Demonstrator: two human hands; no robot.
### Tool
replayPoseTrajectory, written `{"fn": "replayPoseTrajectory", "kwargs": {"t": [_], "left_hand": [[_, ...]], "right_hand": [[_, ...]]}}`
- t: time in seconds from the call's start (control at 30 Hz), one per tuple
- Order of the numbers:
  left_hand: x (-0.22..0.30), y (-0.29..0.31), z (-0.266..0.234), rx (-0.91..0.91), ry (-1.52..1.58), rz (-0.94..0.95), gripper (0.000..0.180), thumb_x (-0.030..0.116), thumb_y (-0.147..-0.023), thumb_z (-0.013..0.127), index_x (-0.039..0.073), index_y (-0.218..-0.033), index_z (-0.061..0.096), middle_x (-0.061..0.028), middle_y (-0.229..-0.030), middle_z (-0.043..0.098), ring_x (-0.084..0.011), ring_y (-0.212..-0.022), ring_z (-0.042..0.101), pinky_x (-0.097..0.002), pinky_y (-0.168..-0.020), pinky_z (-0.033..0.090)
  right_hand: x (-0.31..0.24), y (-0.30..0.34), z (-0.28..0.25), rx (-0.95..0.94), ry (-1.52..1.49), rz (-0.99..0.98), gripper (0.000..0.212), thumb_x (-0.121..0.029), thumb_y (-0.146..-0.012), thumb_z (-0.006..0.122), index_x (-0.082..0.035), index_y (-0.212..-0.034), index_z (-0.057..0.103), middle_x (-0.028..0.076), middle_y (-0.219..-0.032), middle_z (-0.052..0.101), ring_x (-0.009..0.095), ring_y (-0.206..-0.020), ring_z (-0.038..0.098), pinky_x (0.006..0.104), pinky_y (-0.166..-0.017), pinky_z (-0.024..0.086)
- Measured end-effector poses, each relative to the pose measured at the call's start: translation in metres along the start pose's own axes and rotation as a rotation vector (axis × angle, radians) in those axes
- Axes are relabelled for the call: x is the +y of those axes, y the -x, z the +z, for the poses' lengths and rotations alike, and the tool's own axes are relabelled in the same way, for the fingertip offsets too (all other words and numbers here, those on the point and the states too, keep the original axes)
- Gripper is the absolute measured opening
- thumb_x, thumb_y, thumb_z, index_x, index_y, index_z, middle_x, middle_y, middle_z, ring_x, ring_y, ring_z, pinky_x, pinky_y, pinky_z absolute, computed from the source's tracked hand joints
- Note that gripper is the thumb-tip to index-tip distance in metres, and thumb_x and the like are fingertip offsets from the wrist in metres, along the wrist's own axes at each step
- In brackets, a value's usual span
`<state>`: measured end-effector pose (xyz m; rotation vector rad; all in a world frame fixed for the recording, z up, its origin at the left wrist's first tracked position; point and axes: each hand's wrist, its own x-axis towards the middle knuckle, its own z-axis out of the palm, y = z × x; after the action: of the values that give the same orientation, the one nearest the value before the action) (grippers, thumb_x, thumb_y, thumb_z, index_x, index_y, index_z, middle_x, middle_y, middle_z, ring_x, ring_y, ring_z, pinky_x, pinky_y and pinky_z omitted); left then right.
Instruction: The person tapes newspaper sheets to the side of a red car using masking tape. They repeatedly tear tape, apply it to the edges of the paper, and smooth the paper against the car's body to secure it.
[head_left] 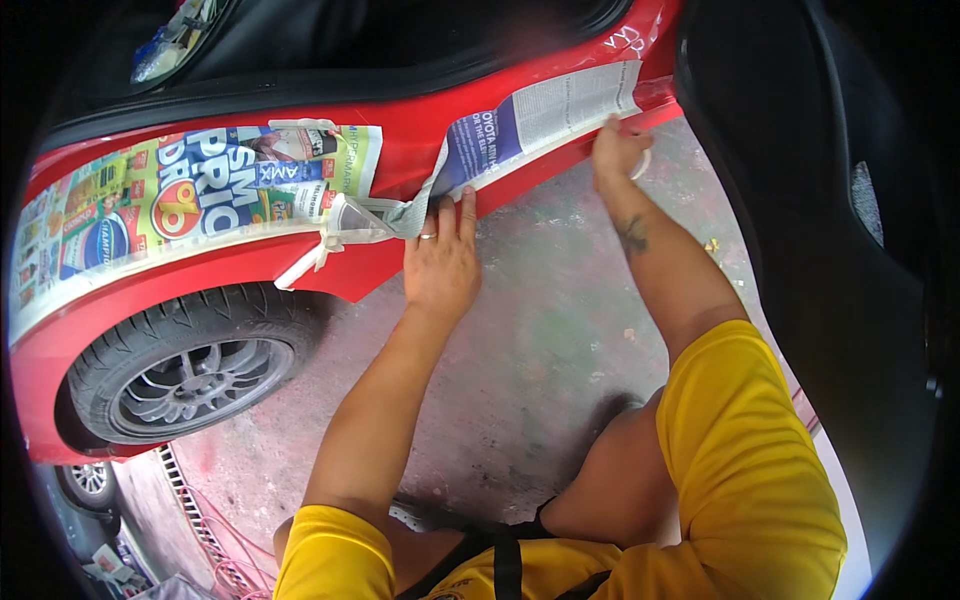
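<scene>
Along the red car's sill (pixel 545 172) runs a sheet of newspaper (pixel 560 108), its lower edge bordered by pale masking tape. My left hand (pixel 442 262) lies with fingers stretched against the sheet's crumpled near-left end, where the paper folds over. At the sheet's right end, my right hand (pixel 616 155) is closed around a roll of masking tape (pixel 642 164); only part of the pale ring shows. To the left, colourful printed paper (pixel 215 185) covers the rear fender above the wheel. Loose tape strips (pixel 325 240) hang beside a folded paper corner.
The rear wheel (pixel 200 385) sits below the fender at left. An open black car door (pixel 800 200) stands close on my right. Underfoot is a stained concrete floor (pixel 520 340). A pink hose (pixel 225 535) lies by a floor grate (pixel 185 495) at lower left.
</scene>
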<state>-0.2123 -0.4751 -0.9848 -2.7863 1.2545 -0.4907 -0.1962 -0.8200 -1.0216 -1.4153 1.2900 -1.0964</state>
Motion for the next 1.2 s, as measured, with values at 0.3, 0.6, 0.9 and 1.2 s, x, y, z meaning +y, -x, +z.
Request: {"fn": "replayPoseTrajectory", "kwargs": {"t": [0.3, 0.6, 0.9, 1.2], "left_hand": [[-0.008, 0.005, 0.001, -0.042, 0.011, 0.03, 0.098, 0.027, -0.094, 0.076, 0.011, -0.18, 0.032, -0.0155, -0.167, 0.047, -0.0371, -0.144, 0.052, -0.0503, -0.125, 0.041], [-0.006, 0.004, -0.002, -0.127, 0.001, -0.009, 0.099, 0.028, -0.095, 0.075, 0.01, -0.181, 0.029, -0.0168, -0.167, 0.044, -0.0403, -0.147, 0.048, -0.0549, -0.124, 0.039], [-0.004, 0.006, 0.003, -0.083, -0.051, 0.004, 0.102, 0.03, -0.094, 0.077, 0.006, -0.18, 0.028, -0.0186, -0.166, 0.043, -0.0416, -0.151, 0.044, -0.0564, -0.127, 0.037], [-0.022, 0.027, -0.004, 0.025, -0.059, 0.03, 0.095, 0.028, -0.093, 0.076, 0.001, -0.176, 0.036, -0.016, -0.169, 0.047, -0.0349, -0.153, 0.046, -0.049, -0.131, 0.035]], "right_hand": [[0.003, 0.007, -0.023, -0.183, 0.18, -0.291, 0.087, -0.048, -0.103, 0.076, -0.009, -0.17, 0.038, 0.039, -0.154, 0.057, 0.054, -0.142, 0.06, 0.0545, -0.12, 0.048], [-0.013, -0.037, -0.057, -0.24, 0.841, -0.276, 0.097, -0.087, -0.102, 0.05, -0.036, -0.182, 0.028, 0.037, -0.159, 0.054, 0.05, -0.144, 0.061, 0.0585, -0.117, 0.05], [0.005, -0.022, -0.061, -0.329, 0.95, -0.61, 0.087, -0.071, -0.111, 0.052, -0.026, -0.183, 0.027, 0.037, -0.144, 0.061, 0.052, -0.134, 0.063, 0.0577, -0.112, 0.053], [0.019, 0.094, -0.066, -0.572, 0.674, -0.991, 0.078, -0.025, -0.099, 0.075, -0.019, -0.172, 0.048, 0.026, -0.117, 0.062, 0.045, -0.109, 0.064, 0.0582, -0.093, 0.056]]}}
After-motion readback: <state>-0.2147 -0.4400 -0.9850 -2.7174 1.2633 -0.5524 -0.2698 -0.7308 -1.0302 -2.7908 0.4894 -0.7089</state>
